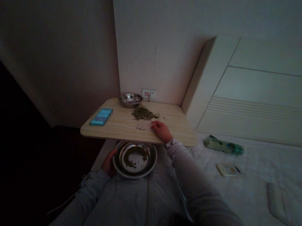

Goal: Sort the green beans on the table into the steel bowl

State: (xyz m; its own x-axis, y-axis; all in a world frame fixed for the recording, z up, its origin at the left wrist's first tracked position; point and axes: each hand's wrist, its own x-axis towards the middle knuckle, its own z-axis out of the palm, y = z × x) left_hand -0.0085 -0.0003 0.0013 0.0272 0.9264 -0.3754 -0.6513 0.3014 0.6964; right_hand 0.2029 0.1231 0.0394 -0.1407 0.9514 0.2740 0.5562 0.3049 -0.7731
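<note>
My left hand grips the left rim of a round steel bowl at the table's near edge, above my lap. Small dark-green pieces lie in a curved band in the bowl; their kind is too small to tell. Over the table, my right hand has its fingers bent together. A pale, thin, flat patch lies at its fingertips, with a few dark bits along its near edge. Whether the fingers pinch it I cannot make out. Just beyond spreads a loose heap of green pieces.
A second steel bowl stands at the back left of the wooden table. A blurred-out phone-like blue rectangle lies at its left. On the bed are a green bottle and a phone. A wall socket is behind.
</note>
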